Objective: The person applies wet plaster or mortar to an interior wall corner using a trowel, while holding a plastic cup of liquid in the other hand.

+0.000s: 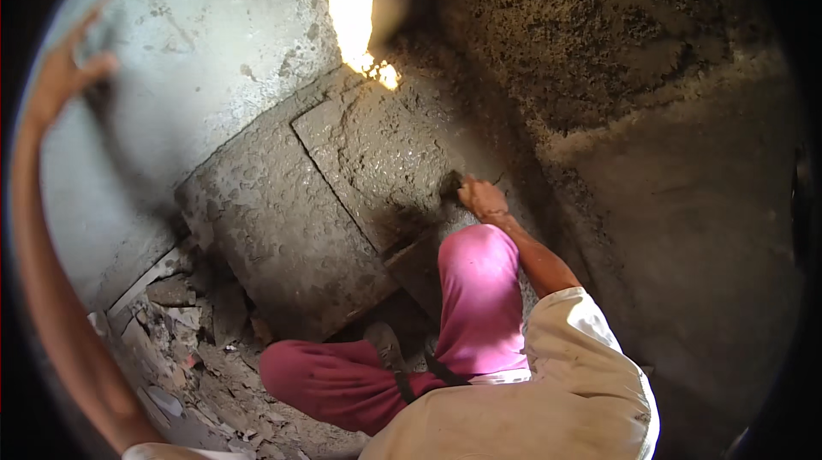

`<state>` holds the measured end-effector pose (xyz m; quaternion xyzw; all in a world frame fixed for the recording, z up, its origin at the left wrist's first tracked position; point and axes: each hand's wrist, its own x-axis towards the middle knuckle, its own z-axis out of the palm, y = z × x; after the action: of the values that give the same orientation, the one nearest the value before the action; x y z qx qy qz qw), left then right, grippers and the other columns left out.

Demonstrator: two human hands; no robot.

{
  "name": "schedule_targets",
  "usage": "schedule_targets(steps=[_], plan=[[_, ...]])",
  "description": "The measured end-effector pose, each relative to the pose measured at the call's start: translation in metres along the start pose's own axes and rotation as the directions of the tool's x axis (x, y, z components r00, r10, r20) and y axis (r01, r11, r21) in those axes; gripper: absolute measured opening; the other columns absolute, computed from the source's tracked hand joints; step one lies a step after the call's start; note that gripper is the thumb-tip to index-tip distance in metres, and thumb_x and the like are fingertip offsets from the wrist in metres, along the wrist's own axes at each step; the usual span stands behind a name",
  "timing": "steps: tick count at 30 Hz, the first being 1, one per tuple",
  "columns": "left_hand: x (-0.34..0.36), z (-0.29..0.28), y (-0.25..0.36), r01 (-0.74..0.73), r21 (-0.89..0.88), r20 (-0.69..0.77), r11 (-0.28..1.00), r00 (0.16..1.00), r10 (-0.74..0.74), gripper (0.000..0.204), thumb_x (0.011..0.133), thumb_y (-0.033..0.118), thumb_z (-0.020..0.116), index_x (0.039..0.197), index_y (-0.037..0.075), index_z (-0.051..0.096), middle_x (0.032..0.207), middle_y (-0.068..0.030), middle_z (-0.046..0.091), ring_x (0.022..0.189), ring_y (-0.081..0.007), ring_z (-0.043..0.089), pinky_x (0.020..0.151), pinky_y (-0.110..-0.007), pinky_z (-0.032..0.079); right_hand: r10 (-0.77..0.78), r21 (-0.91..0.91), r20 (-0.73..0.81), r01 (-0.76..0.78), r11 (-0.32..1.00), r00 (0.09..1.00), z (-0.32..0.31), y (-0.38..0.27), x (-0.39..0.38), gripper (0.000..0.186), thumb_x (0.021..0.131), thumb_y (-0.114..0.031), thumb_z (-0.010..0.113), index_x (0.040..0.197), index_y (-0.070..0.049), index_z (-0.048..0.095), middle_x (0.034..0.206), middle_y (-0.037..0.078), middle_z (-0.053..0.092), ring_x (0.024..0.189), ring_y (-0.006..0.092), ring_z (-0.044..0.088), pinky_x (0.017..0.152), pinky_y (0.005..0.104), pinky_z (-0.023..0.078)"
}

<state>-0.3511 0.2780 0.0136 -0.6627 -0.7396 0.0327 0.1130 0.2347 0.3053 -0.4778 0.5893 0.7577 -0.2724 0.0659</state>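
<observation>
My left hand (73, 74) is raised at the upper left against the pale plastered wall (197, 57), its fingers apart and nothing in them; whether it touches the wall is not plain. Beyond my right knee, my right hand (485, 198) is closed low over wet grey mortar (385, 139). A small dark thing (450, 185) shows at its fingers, too unclear to name. The mortar lies in a rough, shiny layer on a square slab (312, 122). Beside it, across a dark straight gap, a second slab (274, 220) has a flatter, speckled wet surface.
Broken chips and rubble (184, 357) cover the ground at the lower left. A rough, crumbly wall (616, 32) rises on the right, with a smoother grey part (693, 212) below. Bright light (347, 2) falls at the far corner. My bent legs in pink trousers (479, 306) are close to the slabs.
</observation>
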Motion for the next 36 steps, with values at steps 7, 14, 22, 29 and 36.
schedule_targets(steps=[7, 14, 22, 29, 36], plan=[[-0.313, 0.035, 0.168, 0.615, -0.516, 0.641, 0.596, 0.739, -0.207, 0.092, 0.081, 0.033, 0.075, 0.155, 0.012, 0.025, 0.151, -0.0209, 0.040, 0.139, -0.0336, 0.039, 0.100, -0.045, 0.048, -0.089, 0.175, -0.038, 0.095, 0.980, 0.995, -0.036, 0.040, -0.017, 0.044, 0.088, -0.042, 0.061, 0.114, -0.007, 0.061, 0.092, 0.022, 0.069, 0.094, 0.0406, 0.066, 0.078, 0.0483, 0.051], [-0.577, 0.004, 0.285, 0.934, -0.252, 0.279, 0.254, 0.322, -0.905, 0.072, 0.098, 0.052, 0.048, 0.152, 0.008, 0.031, 0.148, -0.0237, 0.042, 0.127, -0.0399, 0.048, 0.109, -0.050, 0.034, -0.257, -0.139, 0.023, 0.257, 0.956, 0.966, -0.145, -0.009, -0.035, 0.034, 0.087, -0.029, 0.064, 0.113, -0.008, 0.055, 0.093, 0.021, 0.069, 0.089, 0.0423, 0.066, 0.077, 0.0498, 0.051], [-0.612, 0.033, 0.366, 0.963, -0.253, 0.281, 0.091, 0.164, -0.946, 0.072, 0.099, 0.053, 0.046, 0.153, 0.009, 0.030, 0.150, -0.0228, 0.040, 0.129, -0.0388, 0.046, 0.109, -0.050, 0.033, -0.887, 0.311, 0.164, 0.831, 0.461, 0.431, -0.259, -0.197, -0.107, 0.026, 0.084, -0.016, 0.070, 0.105, -0.005, 0.060, 0.088, 0.018, 0.070, 0.078, 0.0349, 0.070, 0.069, 0.0466, 0.056], [-0.630, 0.036, 0.410, 0.967, -0.251, 0.268, 0.034, 0.103, -0.958, 0.071, 0.099, 0.054, 0.045, 0.153, 0.010, 0.030, 0.151, -0.0221, 0.039, 0.132, -0.0378, 0.045, 0.110, -0.051, 0.032, -0.984, 0.721, 0.169, 0.673, 0.163, 0.056, -0.375, -0.286, -0.153, 0.027, 0.090, -0.023, 0.068, 0.105, 0.000, 0.061, 0.086, 0.012, 0.068, 0.070, 0.0175, 0.066, 0.058, 0.0315, 0.056], [-0.666, 0.054, 0.440, 0.922, -0.350, 0.215, 0.165, 0.250, -0.944, 0.071, 0.100, 0.055, 0.043, 0.154, 0.012, 0.029, 0.152, -0.0214, 0.037, 0.134, -0.0368, 0.044, 0.111, -0.051, 0.031, -0.802, 0.503, -0.062, 0.713, 0.489, 0.594, -0.480, -0.118, 0.058, 0.029, 0.088, -0.012, 0.067, 0.114, -0.002, 0.065, 0.098, 0.008, 0.068, 0.073, 0.0153, 0.066, 0.067, 0.0298, 0.057]])
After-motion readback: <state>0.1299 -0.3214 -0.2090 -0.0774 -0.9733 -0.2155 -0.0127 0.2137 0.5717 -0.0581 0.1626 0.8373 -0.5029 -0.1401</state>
